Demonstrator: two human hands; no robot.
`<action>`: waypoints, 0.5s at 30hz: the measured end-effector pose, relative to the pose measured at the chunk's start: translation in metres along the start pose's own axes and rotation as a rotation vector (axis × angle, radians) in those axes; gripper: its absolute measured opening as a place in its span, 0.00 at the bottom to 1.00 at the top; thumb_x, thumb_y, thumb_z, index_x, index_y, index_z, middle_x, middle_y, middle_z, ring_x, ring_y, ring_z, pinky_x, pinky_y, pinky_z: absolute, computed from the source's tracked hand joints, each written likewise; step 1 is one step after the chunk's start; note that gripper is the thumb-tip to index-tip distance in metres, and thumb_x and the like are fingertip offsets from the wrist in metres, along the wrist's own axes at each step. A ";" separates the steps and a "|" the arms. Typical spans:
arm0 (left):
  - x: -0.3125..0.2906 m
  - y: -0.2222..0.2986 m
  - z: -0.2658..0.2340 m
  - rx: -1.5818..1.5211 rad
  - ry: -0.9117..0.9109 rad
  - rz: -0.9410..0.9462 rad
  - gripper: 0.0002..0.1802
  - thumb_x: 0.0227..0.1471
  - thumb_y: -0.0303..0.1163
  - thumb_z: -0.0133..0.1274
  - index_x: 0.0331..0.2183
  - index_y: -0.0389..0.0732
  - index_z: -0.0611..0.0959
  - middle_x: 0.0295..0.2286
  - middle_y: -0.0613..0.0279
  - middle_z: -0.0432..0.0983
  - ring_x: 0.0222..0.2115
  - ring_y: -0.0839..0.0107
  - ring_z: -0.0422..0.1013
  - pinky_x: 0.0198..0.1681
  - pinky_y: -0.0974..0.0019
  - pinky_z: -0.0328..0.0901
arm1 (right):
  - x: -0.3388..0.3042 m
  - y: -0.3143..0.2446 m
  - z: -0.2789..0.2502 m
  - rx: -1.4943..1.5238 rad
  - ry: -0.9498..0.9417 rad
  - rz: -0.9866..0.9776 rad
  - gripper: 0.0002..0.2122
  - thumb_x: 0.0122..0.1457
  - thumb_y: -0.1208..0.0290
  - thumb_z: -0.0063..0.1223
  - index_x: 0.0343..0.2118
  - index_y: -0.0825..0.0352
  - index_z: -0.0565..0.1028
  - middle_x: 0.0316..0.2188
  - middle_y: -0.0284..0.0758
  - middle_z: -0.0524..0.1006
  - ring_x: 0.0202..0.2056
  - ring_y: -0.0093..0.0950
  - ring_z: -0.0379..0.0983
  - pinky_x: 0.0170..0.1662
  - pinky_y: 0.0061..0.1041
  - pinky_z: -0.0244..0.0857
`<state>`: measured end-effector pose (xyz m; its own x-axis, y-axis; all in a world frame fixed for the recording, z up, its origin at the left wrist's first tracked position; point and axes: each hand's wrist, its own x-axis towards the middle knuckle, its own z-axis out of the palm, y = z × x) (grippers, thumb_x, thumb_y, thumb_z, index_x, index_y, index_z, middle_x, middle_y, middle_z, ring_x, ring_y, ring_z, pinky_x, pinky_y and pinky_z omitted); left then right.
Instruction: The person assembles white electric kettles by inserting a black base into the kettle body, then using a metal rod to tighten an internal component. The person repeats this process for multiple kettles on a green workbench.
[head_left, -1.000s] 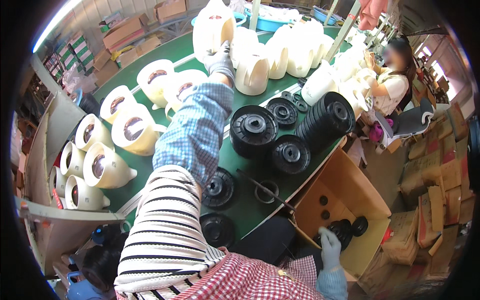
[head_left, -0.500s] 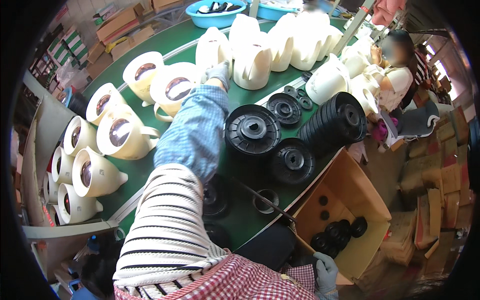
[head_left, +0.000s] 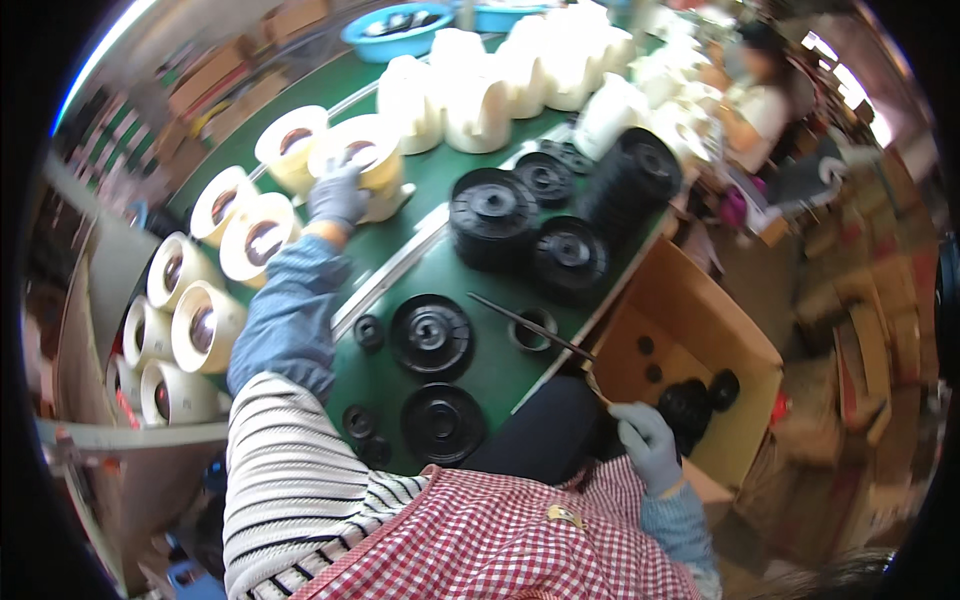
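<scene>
My left hand [head_left: 338,192], in a grey glove, reaches over the green table to a cream jug [head_left: 384,178]. Its fingers curl over the near side of the jug's round opening, where a shiny disc shows inside. The finger outlines are somewhat blurred. Beside it stands another cream jug [head_left: 290,142], also with a shiny disc. Low on the right, my gloved right hand [head_left: 648,446] is closed at the near rim of the cardboard box [head_left: 735,330]. Several black round parts [head_left: 686,412] lie inside that box.
Black discs [head_left: 432,335] and stacked black discs [head_left: 634,182] sit on the green table [head_left: 385,380]. A dark rod [head_left: 510,314] crosses a ring near the edge. Cream jugs [head_left: 478,110] line the back, before a blue basin [head_left: 398,36]. A person [head_left: 755,115] sits at right.
My left hand has drawn back and left from a far jug to a nearer one, which appears turned. My view has shifted, and more black discs show. My right hand stays by the box.
</scene>
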<state>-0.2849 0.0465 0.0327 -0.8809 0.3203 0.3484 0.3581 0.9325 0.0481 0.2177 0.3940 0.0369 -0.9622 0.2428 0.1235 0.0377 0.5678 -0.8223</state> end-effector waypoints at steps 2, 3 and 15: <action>-0.012 0.016 -0.054 -0.113 0.009 0.058 0.24 0.40 0.35 0.67 0.43 0.41 0.83 0.55 0.55 0.70 0.55 0.50 0.68 0.54 0.53 0.68 | 0.018 -0.018 -0.007 -0.003 -0.078 -0.090 0.12 0.55 0.76 0.58 0.43 0.68 0.82 0.40 0.41 0.82 0.41 0.40 0.77 0.47 0.36 0.70; -0.024 0.009 -0.064 -0.174 0.101 0.149 0.24 0.38 0.33 0.68 0.41 0.38 0.82 0.52 0.52 0.73 0.53 0.48 0.69 0.53 0.52 0.68 | 0.026 -0.027 -0.011 0.011 -0.092 -0.136 0.13 0.55 0.74 0.59 0.44 0.68 0.81 0.42 0.42 0.82 0.43 0.40 0.78 0.48 0.35 0.70; -0.243 0.151 -0.202 -0.628 -0.157 0.872 0.29 0.28 0.27 0.72 0.38 0.44 0.79 0.52 0.48 0.73 0.54 0.44 0.71 0.51 0.50 0.71 | 0.112 -0.105 0.020 0.381 -0.340 0.186 0.26 0.63 0.64 0.54 0.62 0.70 0.69 0.51 0.38 0.79 0.50 0.26 0.75 0.52 0.25 0.70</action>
<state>0.0451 0.0755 0.1446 -0.2608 0.8905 0.3728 0.9348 0.1365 0.3280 0.1008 0.3459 0.1257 -0.9841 0.0079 -0.1776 0.1756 0.1988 -0.9642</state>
